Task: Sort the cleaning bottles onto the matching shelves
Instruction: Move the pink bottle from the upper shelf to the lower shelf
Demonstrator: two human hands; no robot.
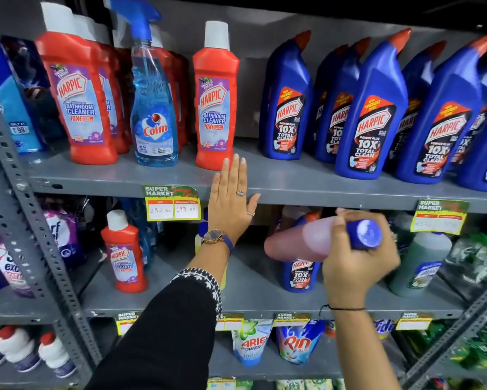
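Note:
My right hand (355, 266) grips a pink bottle with a blue cap (301, 243), held on its side in front of the middle shelf (253, 299). My left hand (231, 201) is flat and open, fingers up, against the front edge of the upper shelf (321, 190), just below a red Harpic bathroom cleaner (215, 99). More red Harpic bottles (79, 94) and a blue Colin spray (152, 102) stand at the upper left. Several blue Harpic toilet cleaners (374, 116) fill the upper right. A small red Harpic (125, 257) and a small blue Harpic (300, 274) stand on the middle shelf.
A green bottle (422, 263) stands at the middle shelf's right. Detergent pouches (295, 344) hang below. A perforated metal upright (31, 220) runs down the left. Price tags (172, 204) are clipped to the shelf edges. White bottles (25, 350) sit at the lower left.

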